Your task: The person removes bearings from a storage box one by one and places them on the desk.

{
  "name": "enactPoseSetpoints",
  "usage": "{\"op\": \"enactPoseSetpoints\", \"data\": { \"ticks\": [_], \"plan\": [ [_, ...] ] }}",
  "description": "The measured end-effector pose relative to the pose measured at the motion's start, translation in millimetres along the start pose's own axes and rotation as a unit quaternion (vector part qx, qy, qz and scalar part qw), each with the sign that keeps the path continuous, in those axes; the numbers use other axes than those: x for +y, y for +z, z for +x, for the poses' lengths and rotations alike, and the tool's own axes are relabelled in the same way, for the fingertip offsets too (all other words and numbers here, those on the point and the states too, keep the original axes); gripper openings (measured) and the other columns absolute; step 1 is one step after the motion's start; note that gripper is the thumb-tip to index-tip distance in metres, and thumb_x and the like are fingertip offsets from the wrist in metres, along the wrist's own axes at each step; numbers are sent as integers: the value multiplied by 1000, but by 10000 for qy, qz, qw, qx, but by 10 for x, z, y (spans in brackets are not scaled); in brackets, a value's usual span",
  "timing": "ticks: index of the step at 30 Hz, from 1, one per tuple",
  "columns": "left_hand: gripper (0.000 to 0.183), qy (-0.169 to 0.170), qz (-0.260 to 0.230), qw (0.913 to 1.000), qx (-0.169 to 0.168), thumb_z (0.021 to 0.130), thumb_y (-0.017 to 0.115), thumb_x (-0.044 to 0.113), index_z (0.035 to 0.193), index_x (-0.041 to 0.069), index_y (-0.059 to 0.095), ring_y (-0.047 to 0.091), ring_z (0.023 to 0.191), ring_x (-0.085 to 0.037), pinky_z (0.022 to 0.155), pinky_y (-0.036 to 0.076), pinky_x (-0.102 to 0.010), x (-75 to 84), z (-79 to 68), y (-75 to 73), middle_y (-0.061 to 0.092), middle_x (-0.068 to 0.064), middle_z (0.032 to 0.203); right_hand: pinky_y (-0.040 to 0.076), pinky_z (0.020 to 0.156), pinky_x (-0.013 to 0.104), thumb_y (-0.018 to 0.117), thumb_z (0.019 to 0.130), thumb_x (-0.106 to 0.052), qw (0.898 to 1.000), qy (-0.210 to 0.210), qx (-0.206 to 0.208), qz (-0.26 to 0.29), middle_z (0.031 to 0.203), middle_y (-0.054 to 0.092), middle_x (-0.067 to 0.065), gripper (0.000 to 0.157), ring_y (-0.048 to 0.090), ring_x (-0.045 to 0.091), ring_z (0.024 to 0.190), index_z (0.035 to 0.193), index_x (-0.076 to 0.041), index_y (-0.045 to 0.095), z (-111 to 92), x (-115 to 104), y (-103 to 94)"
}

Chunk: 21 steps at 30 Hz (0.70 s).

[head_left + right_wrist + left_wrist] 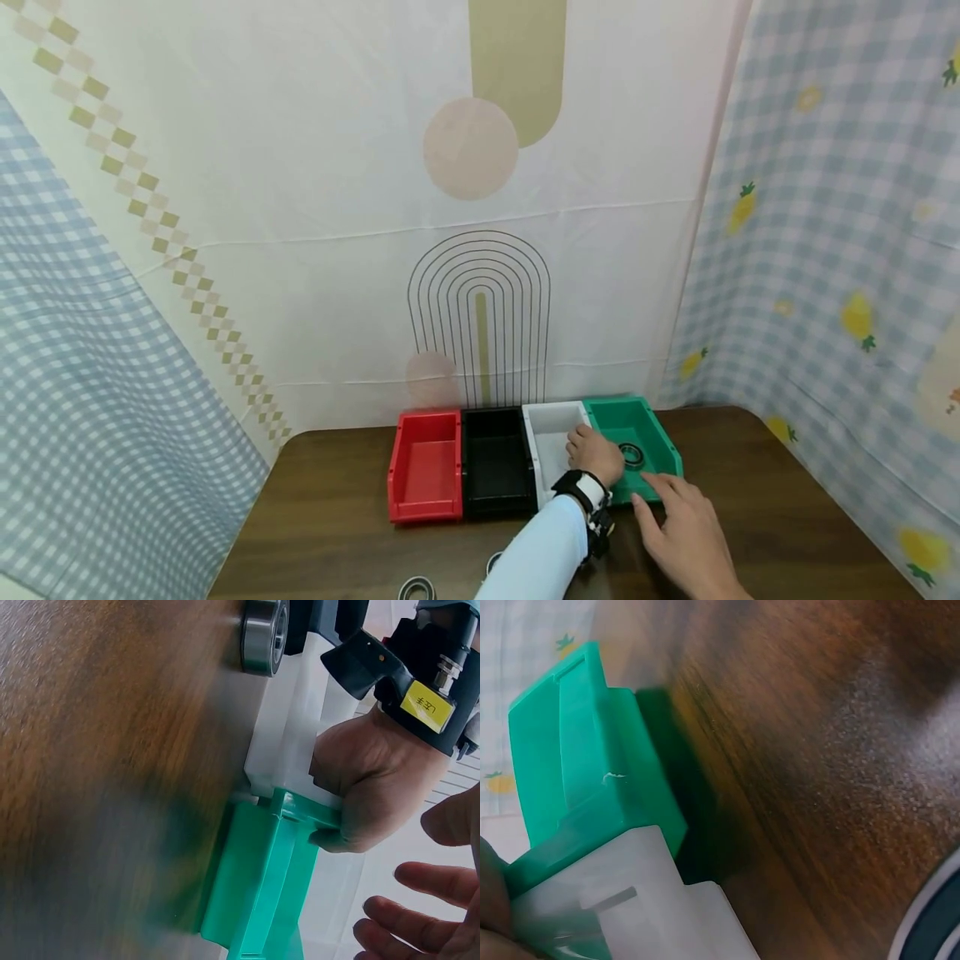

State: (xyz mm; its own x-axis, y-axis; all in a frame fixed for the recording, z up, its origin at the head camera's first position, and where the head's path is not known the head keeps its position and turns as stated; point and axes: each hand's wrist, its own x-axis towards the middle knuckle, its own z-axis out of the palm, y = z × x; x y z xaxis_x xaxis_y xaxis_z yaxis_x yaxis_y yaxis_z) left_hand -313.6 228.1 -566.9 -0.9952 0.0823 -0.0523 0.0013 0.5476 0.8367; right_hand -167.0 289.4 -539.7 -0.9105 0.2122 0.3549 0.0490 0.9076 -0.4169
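Observation:
My left hand point(596, 458) lies over the adjoining walls of the white bin point(532, 442) and the green bin point(671, 442). Its curled fingers are on the white side, and the right wrist view shows the thumb point(328, 840) on the green side, so it grips the walls where they meet. A ball bearing point(632, 455) lies inside the green bin, just right of that hand. By the green bin's front edge is my right hand point(686, 533), its fingers loosely spread and nothing in it.
To the left stand a black bin point(498, 467) and a red bin point(426, 467) in the same row. Another bearing point(416, 588) lies on the brown table point(330, 517); one more point(492, 562) is partly behind the left sleeve. A patterned cloth point(315, 250) hangs behind the bins.

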Motion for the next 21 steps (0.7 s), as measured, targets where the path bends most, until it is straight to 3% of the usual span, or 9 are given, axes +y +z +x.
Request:
{"op": "enactPoseSetpoints", "data": {
  "ticks": [12, 18, 21],
  "plan": [
    [46, -69, -44, 9999, -111, 106, 61, 15, 142, -8, 44, 49, 123, -40, 104, 47, -58, 54, -77, -1, 48, -26, 133, 51, 94, 69, 70, 102, -25, 10000, 19, -48, 6, 128, 70, 27, 37, 66, 50, 114, 130, 0, 73, 8, 28, 7],
    [45, -152, -45, 9997, -190, 106, 61, 15, 141, -7, 45, 49, 121, -39, 101, 48, -57, 98, -122, -141, 48, -25, 132, 52, 97, 69, 68, 103, -22, 9998, -161, -38, 132, 133, 67, 28, 40, 63, 51, 121, 134, 4, 70, 167, 135, 124],
    [44, -176, -1, 9995, -244, 107, 58, 16, 142, -7, 44, 48, 122, -39, 102, 47, -57, 77, -94, -137, 47, -26, 134, 52, 98, 69, 69, 103, -18, 9993, -316, 101, 148, 132, 67, 29, 40, 63, 50, 123, 134, 6, 69, 271, 205, 225]
  ]
}}
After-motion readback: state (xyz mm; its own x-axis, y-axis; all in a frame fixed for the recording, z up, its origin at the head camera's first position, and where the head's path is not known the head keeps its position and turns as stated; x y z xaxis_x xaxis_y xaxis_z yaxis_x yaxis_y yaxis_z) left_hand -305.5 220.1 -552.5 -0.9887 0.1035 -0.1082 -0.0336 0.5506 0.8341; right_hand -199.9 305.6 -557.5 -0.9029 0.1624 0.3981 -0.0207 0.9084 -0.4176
